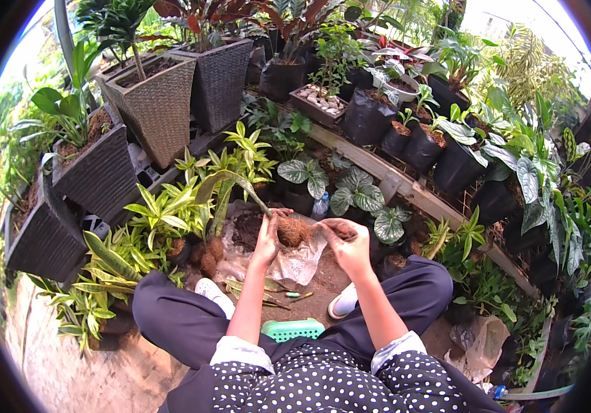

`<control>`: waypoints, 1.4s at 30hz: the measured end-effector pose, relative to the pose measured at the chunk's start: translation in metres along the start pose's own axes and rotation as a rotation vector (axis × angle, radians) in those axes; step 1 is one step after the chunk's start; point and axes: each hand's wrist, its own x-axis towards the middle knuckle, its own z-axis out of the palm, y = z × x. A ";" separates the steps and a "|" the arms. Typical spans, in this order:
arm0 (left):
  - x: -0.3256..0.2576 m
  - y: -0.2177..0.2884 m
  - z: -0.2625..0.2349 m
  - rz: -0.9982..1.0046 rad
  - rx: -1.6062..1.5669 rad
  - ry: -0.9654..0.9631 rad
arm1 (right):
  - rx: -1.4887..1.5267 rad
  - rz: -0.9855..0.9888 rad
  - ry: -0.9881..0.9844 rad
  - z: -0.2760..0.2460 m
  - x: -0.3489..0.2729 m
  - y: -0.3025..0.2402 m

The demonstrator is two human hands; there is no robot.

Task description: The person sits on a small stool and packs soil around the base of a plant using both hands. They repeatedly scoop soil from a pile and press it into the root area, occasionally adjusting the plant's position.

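Note:
In front of me, my left hand (268, 236) is closed round the base of a long-leaved plant (229, 177) and its root ball (294, 232), which is wrapped in brown coconut fibre. The plant's green leaf arches up and to the left. To the right of the ball, my right hand (349, 242) has its fingers pinched together; what they hold, if anything, is too fine to make out. Below both hands lies a crumpled clear plastic sheet (303, 267) with dark soil (248, 230) on it. Two more fibre-wrapped root balls (209, 256) rest left of the sheet.
A green perforated stool (292, 330) is between my legs, with cut leaf pieces (262, 294) and a small green object (292, 294) beyond it. Tall woven-textured planters (149, 103) stand at left. A wooden beam (405, 184) runs at right, lined with black bagged plants (369, 115).

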 end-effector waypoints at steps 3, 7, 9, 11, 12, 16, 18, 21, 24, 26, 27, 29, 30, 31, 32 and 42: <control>-0.001 0.001 -0.001 -0.005 -0.057 -0.059 | 0.012 -0.028 0.046 -0.013 0.012 -0.003; -0.001 0.006 -0.004 -0.016 -0.127 -0.188 | -0.016 -0.052 0.080 -0.027 0.023 -0.014; -0.001 0.011 0.001 -0.022 -0.181 -0.226 | -0.027 -0.009 0.072 -0.032 0.026 -0.023; -0.001 0.019 0.009 -0.012 -0.214 -0.273 | 0.003 0.016 0.062 -0.037 0.030 -0.028; -0.001 0.022 0.011 0.005 -0.220 -0.298 | -0.011 0.014 0.036 -0.040 0.031 -0.030; -0.002 0.027 0.013 -0.011 -0.192 -0.338 | -0.071 -0.020 -0.105 -0.049 0.030 -0.039; -0.003 0.026 0.013 -0.037 -0.174 -0.338 | -0.100 -0.023 -0.126 -0.049 0.031 -0.043; -0.003 0.024 0.013 -0.058 -0.122 -0.356 | -0.120 -0.035 -0.114 -0.050 0.036 -0.038; -0.005 0.024 0.013 -0.082 -0.116 -0.395 | -0.120 -0.037 -0.057 -0.059 0.051 -0.017; -0.008 0.027 0.014 -0.098 -0.139 -0.417 | -0.178 -0.016 -0.004 -0.064 0.062 0.000; -0.009 0.029 0.014 -0.103 -0.156 -0.423 | -0.191 -0.013 0.003 -0.065 0.065 0.008; -0.009 0.032 0.015 -0.102 -0.173 -0.436 | -0.220 -0.008 0.023 -0.069 0.070 0.025; -0.009 0.033 0.015 -0.097 -0.174 -0.440 | -0.253 0.034 0.027 -0.070 0.071 0.034; -0.008 0.035 0.017 -0.093 -0.174 -0.448 | -0.239 0.038 0.018 -0.071 0.072 0.046; -0.008 0.037 0.018 -0.104 -0.194 -0.455 | -0.225 0.042 0.010 -0.072 0.072 0.058; -0.017 0.029 0.031 -0.071 -0.189 -0.289 | 0.277 0.306 -0.130 -0.006 0.032 0.182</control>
